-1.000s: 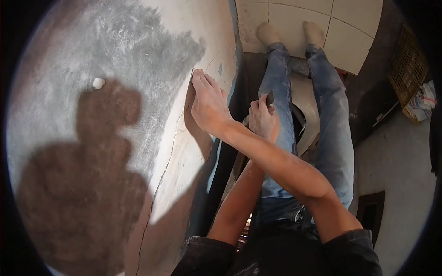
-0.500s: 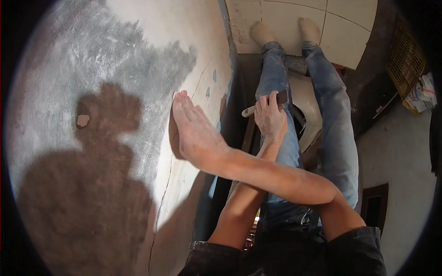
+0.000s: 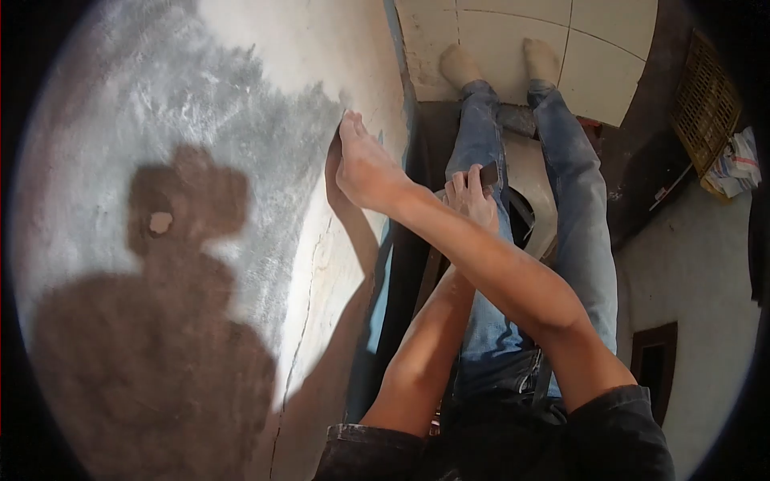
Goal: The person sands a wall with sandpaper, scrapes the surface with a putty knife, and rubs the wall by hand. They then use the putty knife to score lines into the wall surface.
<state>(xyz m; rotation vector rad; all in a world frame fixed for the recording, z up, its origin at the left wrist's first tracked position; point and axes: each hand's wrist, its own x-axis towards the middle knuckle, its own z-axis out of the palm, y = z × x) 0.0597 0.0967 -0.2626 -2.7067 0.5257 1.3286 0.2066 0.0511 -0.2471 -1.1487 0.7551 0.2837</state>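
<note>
My left hand (image 3: 475, 202) is closed around a putty knife, whose dark flat blade (image 3: 489, 175) sticks out on the right, over my thigh. Most of its pale handle is hidden behind my right forearm, which crosses over the left arm. My right hand (image 3: 365, 167) is against the wall (image 3: 281, 120) on the left, at the border between a grey smeared patch and a paler area. Seen edge-on, its fingers are pressed together. Whatever lies under them, if anything, is hidden.
A crack (image 3: 301, 345) runs down the lower wall, near my shadow (image 3: 152, 345). My feet stand on pale tiles (image 3: 513, 24) ahead. A pale curved object (image 3: 541, 184) is between my legs. To the right are a yellow crate (image 3: 706, 100) and a plastic bag (image 3: 734, 164).
My right hand has moved up and rightward along the wall, turning more edge-on. My left hand keeps the putty knife over my thigh, and its handle is now mostly covered by my forearm.
</note>
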